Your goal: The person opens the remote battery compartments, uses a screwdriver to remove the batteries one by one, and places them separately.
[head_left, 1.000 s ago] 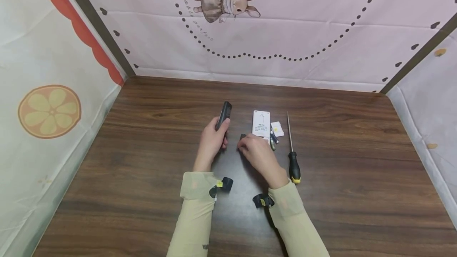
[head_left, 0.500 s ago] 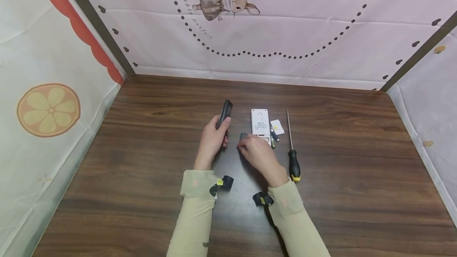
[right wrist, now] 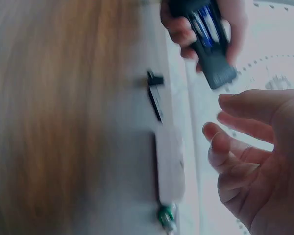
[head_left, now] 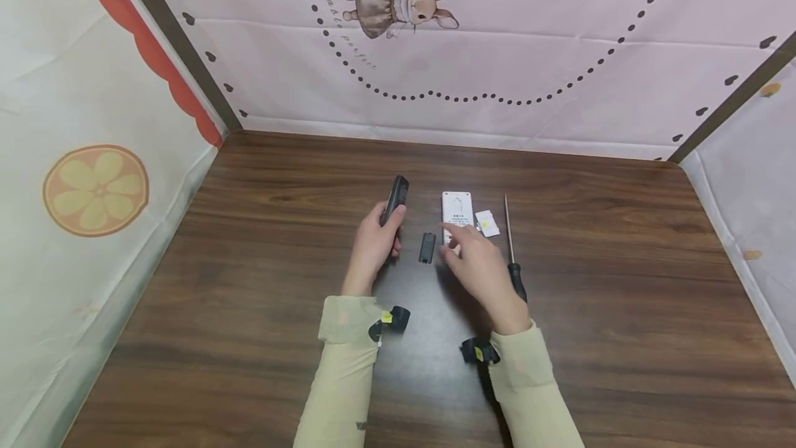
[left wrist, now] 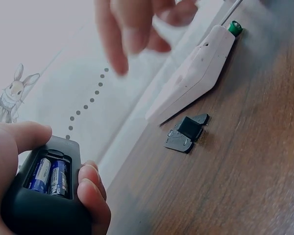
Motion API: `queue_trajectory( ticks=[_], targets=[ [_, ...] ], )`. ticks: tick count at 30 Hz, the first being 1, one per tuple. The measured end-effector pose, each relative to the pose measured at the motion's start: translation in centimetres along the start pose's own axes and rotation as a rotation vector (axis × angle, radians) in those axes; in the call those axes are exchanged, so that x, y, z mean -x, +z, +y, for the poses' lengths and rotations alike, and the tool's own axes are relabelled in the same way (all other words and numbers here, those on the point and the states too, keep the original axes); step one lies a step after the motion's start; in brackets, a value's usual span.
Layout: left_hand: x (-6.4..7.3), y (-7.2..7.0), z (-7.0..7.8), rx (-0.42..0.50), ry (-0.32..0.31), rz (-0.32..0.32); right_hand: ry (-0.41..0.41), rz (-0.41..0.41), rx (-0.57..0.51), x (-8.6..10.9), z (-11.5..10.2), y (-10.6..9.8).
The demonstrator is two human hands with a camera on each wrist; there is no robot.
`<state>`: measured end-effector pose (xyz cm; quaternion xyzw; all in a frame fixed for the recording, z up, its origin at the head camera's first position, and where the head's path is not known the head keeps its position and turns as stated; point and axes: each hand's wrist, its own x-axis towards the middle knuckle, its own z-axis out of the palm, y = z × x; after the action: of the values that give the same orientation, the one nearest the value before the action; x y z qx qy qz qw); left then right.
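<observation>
My left hand grips a black remote control. In the left wrist view its battery compartment is uncovered, with two blue batteries lying side by side inside. A black battery cover rests on the table between my hands. Fingers loosely spread and holding nothing, my right hand hovers over the near end of a white remote control, which lies with its printed back up. The right hand hides part of that remote. A green-ended battery shows at the white remote's end in the left wrist view.
Right of the white remote lies a small white cover. Farther right is a screwdriver, its black handle partly hidden by my right hand. Wood-grain table extends on both sides, with printed cloth walls behind and beside it.
My right hand has left the black battery cover, which now lies fully visible, and has moved right over the white remote. The left hand still holds the black remote in nearly the same place.
</observation>
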<state>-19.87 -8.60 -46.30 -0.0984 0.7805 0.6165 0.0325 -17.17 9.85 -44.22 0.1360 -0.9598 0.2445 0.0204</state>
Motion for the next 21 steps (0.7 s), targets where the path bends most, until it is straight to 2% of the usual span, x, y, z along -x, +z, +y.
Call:
queue_trajectory(
  ticks=[7, 15, 21],
  targets=[
    [0.0, 0.0, 0.2, 0.012, 0.0, 0.0, 0.141, -0.009, -0.044, 1.1, 3.0, -2.0],
    [0.0, -0.2, 0.1, 0.02, -0.016, 0.006, 0.354, -0.12, -0.07, 2.4, 6.8, -3.6],
    [0.0, -0.3, 0.2, 0.009, -0.021, 0.033, 0.378, -0.187, -0.076, 2.8, 8.4, -4.2]
  ],
)
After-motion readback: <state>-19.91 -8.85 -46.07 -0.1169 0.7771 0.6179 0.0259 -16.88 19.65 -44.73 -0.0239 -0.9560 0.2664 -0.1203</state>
